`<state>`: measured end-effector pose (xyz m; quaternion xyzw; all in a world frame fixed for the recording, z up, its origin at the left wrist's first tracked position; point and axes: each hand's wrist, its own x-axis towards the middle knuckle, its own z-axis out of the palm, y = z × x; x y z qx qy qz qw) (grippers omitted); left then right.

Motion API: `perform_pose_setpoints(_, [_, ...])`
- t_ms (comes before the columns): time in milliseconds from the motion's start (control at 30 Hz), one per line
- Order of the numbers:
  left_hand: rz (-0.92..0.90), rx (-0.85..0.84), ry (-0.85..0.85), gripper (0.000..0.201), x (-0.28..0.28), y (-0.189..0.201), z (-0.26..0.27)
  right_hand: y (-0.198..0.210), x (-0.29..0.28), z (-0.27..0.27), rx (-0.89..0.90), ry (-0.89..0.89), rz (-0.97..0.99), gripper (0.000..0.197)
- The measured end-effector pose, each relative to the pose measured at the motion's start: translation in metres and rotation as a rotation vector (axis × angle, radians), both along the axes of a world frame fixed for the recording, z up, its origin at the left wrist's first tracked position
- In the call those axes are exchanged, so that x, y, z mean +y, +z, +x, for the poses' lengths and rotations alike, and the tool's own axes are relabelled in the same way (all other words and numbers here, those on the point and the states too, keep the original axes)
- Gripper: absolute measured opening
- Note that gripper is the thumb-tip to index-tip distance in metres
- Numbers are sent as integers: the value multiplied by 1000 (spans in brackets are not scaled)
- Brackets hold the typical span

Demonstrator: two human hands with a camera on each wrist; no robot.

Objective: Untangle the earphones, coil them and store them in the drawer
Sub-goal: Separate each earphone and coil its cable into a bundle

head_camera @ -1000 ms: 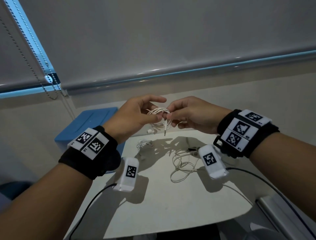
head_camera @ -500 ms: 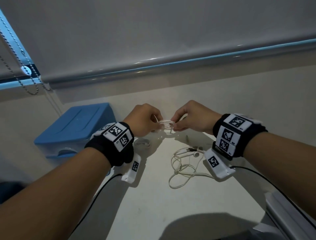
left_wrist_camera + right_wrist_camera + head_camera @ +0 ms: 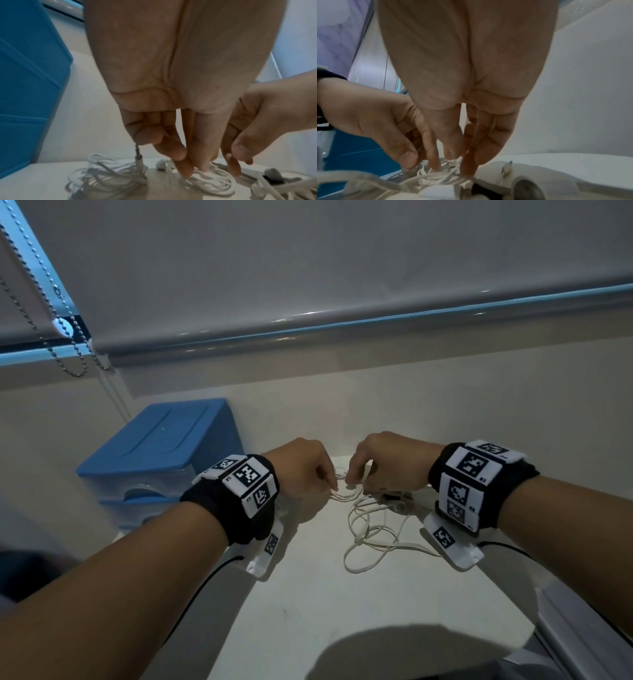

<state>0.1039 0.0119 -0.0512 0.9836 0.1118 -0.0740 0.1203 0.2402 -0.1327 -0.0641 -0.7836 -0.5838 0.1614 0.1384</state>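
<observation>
A small coil of white earphones (image 3: 346, 494) lies on the white table (image 3: 308, 594), just in front of my hands. My left hand (image 3: 327, 484) and right hand (image 3: 350, 479) reach down onto it from either side, and their fingertips pinch its loops. In the left wrist view the fingertips (image 3: 186, 171) touch the coil (image 3: 212, 181). The right wrist view shows my right hand (image 3: 458, 162) on the same coil (image 3: 440, 177). The blue drawer unit (image 3: 154, 457) stands at the table's left, its drawers closed.
A second, loose white earphone cable (image 3: 371, 537) sprawls on the table under my right wrist. Another bundled set (image 3: 106, 174) with its jack plug (image 3: 139, 155) sticking up lies left of my left hand. The wall and a roller blind (image 3: 308, 268) are close behind.
Both hands have come down from mid-air to the table surface with the small coil held between them. The coil now rests on the table.
</observation>
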Motion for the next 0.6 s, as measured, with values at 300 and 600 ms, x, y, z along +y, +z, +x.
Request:
perform_pose_setpoints(300, [-87, -120, 9, 20, -11, 16, -16, 19, -29, 8, 29, -112, 63, 11])
perform_pose_setpoints(600, [47, 150, -27, 40, -64, 5, -26, 0, -43, -20, -179, -109, -189, 16])
